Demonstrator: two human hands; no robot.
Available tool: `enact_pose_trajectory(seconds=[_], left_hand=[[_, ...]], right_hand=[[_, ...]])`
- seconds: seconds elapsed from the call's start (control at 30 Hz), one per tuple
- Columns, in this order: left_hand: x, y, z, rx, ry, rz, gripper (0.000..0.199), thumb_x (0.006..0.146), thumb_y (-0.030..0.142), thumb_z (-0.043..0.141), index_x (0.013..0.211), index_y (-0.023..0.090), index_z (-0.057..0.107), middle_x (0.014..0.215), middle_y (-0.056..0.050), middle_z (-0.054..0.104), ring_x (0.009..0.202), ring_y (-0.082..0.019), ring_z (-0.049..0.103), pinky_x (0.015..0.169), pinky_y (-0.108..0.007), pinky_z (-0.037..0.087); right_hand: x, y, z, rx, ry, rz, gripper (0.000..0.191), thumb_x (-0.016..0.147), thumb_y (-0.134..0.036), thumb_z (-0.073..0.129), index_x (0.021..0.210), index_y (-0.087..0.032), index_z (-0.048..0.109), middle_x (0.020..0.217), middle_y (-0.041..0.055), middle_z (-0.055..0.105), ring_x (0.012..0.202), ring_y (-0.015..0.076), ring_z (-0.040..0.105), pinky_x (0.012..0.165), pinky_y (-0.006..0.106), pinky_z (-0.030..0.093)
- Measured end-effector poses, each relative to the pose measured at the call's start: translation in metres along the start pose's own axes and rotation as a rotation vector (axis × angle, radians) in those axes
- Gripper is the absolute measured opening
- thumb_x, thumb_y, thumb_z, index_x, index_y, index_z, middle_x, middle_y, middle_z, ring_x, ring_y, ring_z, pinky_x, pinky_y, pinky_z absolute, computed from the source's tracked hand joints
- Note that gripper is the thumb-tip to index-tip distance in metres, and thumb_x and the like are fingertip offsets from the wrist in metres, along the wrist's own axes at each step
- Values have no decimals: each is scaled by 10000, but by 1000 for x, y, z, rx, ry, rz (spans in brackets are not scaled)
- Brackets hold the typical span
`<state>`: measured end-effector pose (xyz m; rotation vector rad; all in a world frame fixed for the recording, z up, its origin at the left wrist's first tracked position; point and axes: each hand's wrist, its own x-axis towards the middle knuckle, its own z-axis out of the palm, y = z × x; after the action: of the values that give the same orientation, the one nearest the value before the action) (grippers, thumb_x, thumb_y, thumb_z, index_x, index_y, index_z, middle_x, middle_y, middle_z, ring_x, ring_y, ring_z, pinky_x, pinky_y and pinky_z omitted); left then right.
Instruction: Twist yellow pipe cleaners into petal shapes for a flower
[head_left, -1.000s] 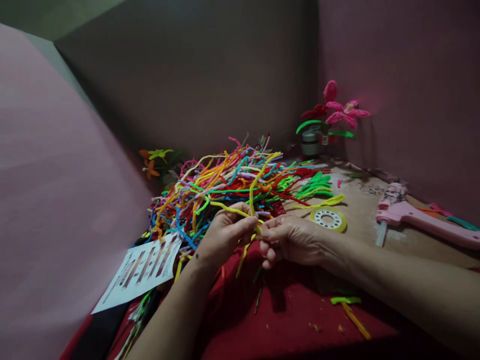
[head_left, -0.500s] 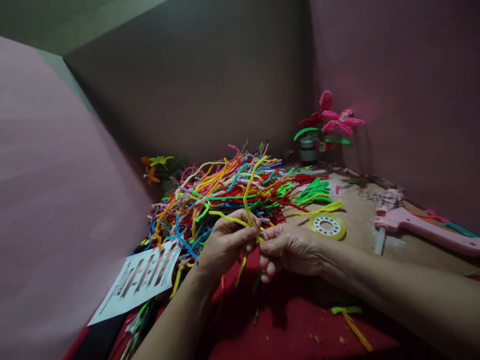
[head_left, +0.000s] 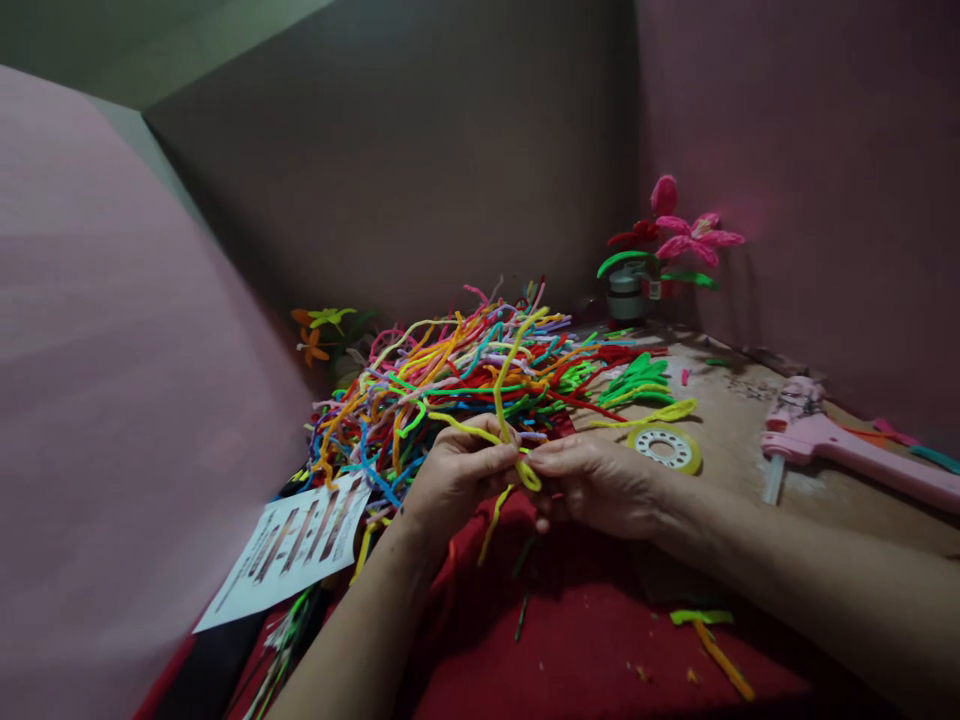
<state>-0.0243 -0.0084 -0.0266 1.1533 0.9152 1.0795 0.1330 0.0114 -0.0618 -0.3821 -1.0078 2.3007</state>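
My left hand pinches a yellow pipe cleaner between thumb and fingers. One long end rises above the hand, another end points left, and a piece hangs below. At the fingertips the yellow stem bends into a small loop. My right hand touches that loop from the right, thumb and index finger pressed together on it. Behind both hands lies a large tangled heap of many-coloured pipe cleaners.
On the brown board are a yellow tape roll, green looped pieces and a pink glue gun. Fuzzy pink flowers stand behind. A printed sheet lies left; cut scraps lie on red cloth.
A small yellow loop now shows between my fingertips. My right hand has turned slightly, its fingers nearer the loop. The whole view has shifted a little.
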Motion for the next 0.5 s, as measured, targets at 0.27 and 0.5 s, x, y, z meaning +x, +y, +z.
enact_pose_trajectory(seconds=[0.27, 0.5], left_hand=[[0, -2, -1, -6, -65, -6, 134, 658, 188, 684, 724, 126, 585, 651, 6, 535, 562, -72, 518, 532, -183, 411], [-1, -4, -1, 6, -68, 68, 99, 684, 164, 647, 752, 137, 580, 647, 19, 494, 470, -35, 408, 443, -172, 314]], right_hand=[[2, 3, -5, -42, -10, 63, 94, 662, -150, 665, 702, -93, 602, 599, 4, 550, 515, 93, 508, 521, 260, 422], [1, 6, -7, 55, -112, 140, 147, 703, -176, 646, 624, -97, 550, 545, -3, 522, 463, 67, 467, 465, 215, 410]])
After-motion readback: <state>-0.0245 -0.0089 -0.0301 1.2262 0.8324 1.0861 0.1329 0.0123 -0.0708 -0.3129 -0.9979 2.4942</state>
